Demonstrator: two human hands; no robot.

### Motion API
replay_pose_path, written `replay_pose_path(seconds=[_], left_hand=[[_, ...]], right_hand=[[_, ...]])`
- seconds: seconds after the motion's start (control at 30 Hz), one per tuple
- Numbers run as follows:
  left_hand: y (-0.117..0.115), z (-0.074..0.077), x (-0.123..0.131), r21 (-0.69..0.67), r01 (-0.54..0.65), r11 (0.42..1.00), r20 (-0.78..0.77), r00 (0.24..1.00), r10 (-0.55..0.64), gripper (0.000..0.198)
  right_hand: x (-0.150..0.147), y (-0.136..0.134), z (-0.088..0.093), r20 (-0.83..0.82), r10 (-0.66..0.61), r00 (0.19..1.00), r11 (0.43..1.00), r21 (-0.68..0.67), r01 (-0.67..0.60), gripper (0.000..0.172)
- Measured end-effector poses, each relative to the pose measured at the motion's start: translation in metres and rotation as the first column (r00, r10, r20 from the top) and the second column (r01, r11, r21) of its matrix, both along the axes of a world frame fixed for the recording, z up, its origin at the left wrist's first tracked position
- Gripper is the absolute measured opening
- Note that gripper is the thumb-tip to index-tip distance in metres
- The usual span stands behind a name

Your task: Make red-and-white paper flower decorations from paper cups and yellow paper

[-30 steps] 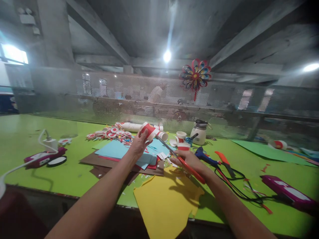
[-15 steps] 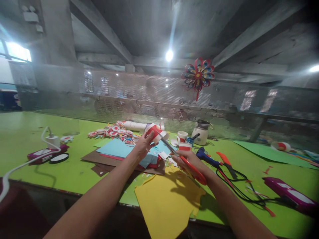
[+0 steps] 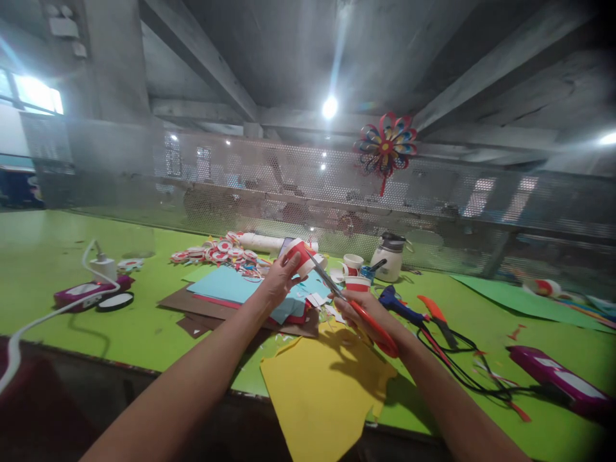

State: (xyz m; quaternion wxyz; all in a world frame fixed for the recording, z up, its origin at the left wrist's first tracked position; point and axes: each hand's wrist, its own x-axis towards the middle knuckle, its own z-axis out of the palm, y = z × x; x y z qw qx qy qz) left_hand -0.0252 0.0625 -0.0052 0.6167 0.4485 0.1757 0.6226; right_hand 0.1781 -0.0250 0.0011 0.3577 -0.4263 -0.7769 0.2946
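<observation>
My left hand (image 3: 283,277) is closed around a red and white paper cup (image 3: 304,256), held tilted above the blue sheets. In my right hand (image 3: 368,311) is a pair of scissors with red handles (image 3: 380,332). The scissor blades (image 3: 323,272) point up and left, their tips at the cup's side; whether they are cutting into it I cannot tell. Beneath my right hand lies yellow foam or paper sheet (image 3: 322,391), overhanging the table's front edge. Just behind that hand stands another red and white cup (image 3: 357,283).
Stacked blue sheets (image 3: 226,287) lie left of centre, with a heap of red and white paper pieces (image 3: 224,251) behind. At right are a blue glue gun (image 3: 402,306), an orange cutter (image 3: 437,317) and a purple power strip (image 3: 558,378). A kettle (image 3: 389,258) stands behind.
The cup has turned slightly in my left hand, and the scissor blades look a little more closed at its side. Both hands stay in nearly the same place.
</observation>
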Motion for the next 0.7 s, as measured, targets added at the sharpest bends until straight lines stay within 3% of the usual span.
replay_pose_path(seconds=[0.37, 0.7], left_hand=[[-0.0009, -0.0008, 0.0014, 0.025, -0.023, 0.999, -0.019, 1.000, 0.024, 0.053], [-0.0031, 0.0001, 0.0015, 0.027, -0.012, 1.000, -0.021, 1.000, 0.013, 0.051]], right_hand=[[0.0008, 0.0050, 0.0001, 0.084, 0.007, 0.996, 0.997, 0.077, -0.013, 0.041], [0.0005, 0.0003, -0.0010, 0.051, -0.018, 0.999, 1.000, 0.014, 0.018, 0.044]])
